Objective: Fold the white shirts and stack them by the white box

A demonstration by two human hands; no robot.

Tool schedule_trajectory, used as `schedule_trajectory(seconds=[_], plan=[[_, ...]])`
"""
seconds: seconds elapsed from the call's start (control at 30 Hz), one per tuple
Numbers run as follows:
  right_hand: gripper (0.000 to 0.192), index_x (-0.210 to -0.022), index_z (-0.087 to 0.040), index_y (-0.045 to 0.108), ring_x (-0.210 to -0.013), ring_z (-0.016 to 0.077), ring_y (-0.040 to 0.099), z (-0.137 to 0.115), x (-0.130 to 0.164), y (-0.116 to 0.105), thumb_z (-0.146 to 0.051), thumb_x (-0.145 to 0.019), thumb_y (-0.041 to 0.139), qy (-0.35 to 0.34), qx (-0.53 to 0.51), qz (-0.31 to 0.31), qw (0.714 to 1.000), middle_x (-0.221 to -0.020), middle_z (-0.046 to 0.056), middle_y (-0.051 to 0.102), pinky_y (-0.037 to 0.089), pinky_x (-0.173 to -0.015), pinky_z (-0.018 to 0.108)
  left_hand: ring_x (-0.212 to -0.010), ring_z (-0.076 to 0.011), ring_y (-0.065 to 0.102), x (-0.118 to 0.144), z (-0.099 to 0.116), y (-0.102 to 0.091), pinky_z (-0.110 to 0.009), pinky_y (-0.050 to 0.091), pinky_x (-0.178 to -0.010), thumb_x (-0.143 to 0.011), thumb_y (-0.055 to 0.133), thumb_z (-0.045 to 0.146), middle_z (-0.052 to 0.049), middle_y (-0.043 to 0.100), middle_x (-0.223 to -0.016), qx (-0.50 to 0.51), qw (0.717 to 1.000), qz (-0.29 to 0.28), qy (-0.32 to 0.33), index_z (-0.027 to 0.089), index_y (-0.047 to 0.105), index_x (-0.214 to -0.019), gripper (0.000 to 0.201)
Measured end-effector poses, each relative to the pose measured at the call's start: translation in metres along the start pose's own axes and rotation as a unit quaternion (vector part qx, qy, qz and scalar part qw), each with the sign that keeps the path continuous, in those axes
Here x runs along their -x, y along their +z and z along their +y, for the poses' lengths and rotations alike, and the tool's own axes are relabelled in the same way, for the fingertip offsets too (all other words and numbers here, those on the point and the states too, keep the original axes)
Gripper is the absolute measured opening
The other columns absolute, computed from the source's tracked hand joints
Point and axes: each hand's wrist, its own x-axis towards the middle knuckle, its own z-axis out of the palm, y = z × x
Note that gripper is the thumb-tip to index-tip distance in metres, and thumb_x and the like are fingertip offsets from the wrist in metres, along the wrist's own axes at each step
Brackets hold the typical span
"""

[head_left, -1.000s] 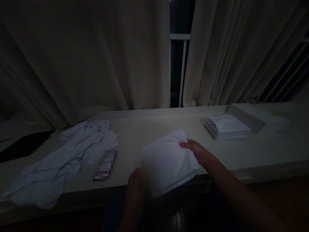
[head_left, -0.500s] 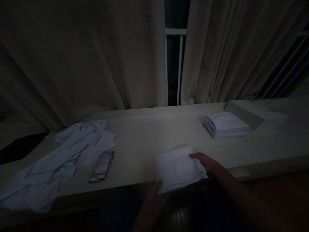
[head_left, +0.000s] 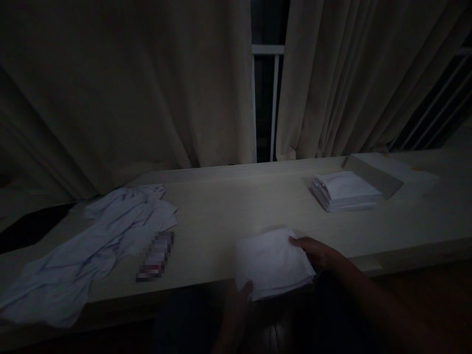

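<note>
A folded white cloth [head_left: 271,263] lies at the near edge of the pale wooden table [head_left: 228,211], partly hanging over it. My right hand [head_left: 313,251] grips its right side, fingers on top. My left hand [head_left: 238,300] comes up from below the table edge and holds the cloth's near left corner with the thumb on top. The room is dim, so finger details are hard to see.
A loose heap of crumpled white cloths [head_left: 92,246] covers the table's left end, with a small blurred-out flat item [head_left: 155,255] beside it. A neat stack of folded white cloths [head_left: 342,191] sits at the back right by a raised block [head_left: 372,174]. Curtains hang behind.
The folded cloth came down from a raised, tilted hold onto the table's near edge. Both hands followed it down and stayed on it; it shifted slightly toward me in the last half second.
</note>
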Motion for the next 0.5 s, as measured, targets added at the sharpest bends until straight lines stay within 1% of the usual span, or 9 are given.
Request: schedule_trajectory(seconds=[0.07,0.1,0.2,0.27,0.33,0.43,0.5], plan=[[0.044,-0.109,-0.014,0.065,-0.093,0.0256,0.07,-0.002,0.01,0.004,-0.042,-0.077,0.075,0.008,0.012,-0.033,0.999,-0.109,0.015,0.071,0.056,-0.081,0.038,-0.041,-0.0115,0.049,-0.001,0.0,-0.002,-0.023,0.035,-0.037,-0.057,0.079,0.049,-0.001,0.058,-0.057,-0.015,1.0,0.003,0.005,0.013,0.064,-0.084,0.047],[0.046,-0.112,-0.015,0.064,-0.093,0.0257,0.07,-0.003,0.013,0.005,-0.035,-0.073,0.078,0.005,0.026,-0.035,0.999,-0.109,0.014,0.071,0.057,-0.079,0.037,-0.041,-0.0107,0.048,-0.001,0.001,-0.004,-0.023,0.034,-0.037,-0.058,0.079,0.051,0.0,0.057,-0.056,-0.02,1.0,0.005,0.009,0.014,0.063,-0.084,0.048],[0.051,-0.111,-0.014,0.064,-0.083,0.0234,0.071,-0.002,0.018,0.007,-0.019,-0.063,0.08,-0.02,0.056,-0.004,0.998,-0.103,0.012,0.072,0.057,-0.071,0.033,-0.044,-0.0092,0.048,0.0,0.003,-0.008,-0.022,0.035,-0.04,-0.059,0.078,0.052,0.0,0.058,-0.061,-0.02,1.0,0.005,0.014,0.014,0.062,-0.089,0.051],[0.047,-0.108,-0.013,0.066,-0.075,0.0217,0.07,0.0,0.016,0.007,-0.017,-0.063,0.077,-0.038,0.05,0.009,0.998,-0.1,0.013,0.072,0.056,-0.068,0.032,-0.051,-0.0102,0.053,0.002,0.007,-0.01,-0.022,0.038,-0.043,-0.059,0.079,0.054,-0.003,0.063,-0.072,-0.022,1.0,-0.004,0.013,0.013,0.062,-0.095,0.056],[0.045,-0.108,-0.013,0.066,-0.075,0.0215,0.069,0.0,0.015,0.008,-0.017,-0.064,0.075,-0.048,0.038,0.004,0.998,-0.101,0.013,0.072,0.055,-0.069,0.033,-0.055,-0.0116,0.056,0.005,0.013,-0.014,-0.022,0.038,-0.044,-0.059,0.079,0.058,-0.007,0.066,-0.079,-0.038,0.999,-0.016,0.009,0.012,0.062,-0.099,0.062],[0.046,-0.111,-0.015,0.066,-0.079,0.0215,0.069,0.0,0.014,0.012,-0.019,-0.066,0.073,-0.06,0.03,-0.005,0.998,-0.104,0.013,0.071,0.055,-0.073,0.034,-0.055,-0.0142,0.058,0.01,0.022,-0.019,-0.023,0.038,-0.043,-0.056,0.078,0.064,-0.009,0.066,-0.075,-0.066,0.998,-0.011,-0.006,0.011,0.065,-0.097,0.068],[0.044,-0.111,-0.015,0.066,-0.082,0.0212,0.069,0.0,0.014,0.015,-0.022,-0.068,0.073,-0.071,0.029,-0.016,0.997,-0.106,0.013,0.07,0.054,-0.076,0.034,-0.06,-0.0178,0.062,0.012,0.027,-0.021,-0.025,0.041,-0.047,-0.055,0.077,0.065,-0.01,0.067,-0.074,-0.069,0.998,-0.009,-0.002,0.01,0.067,-0.095,0.068]])
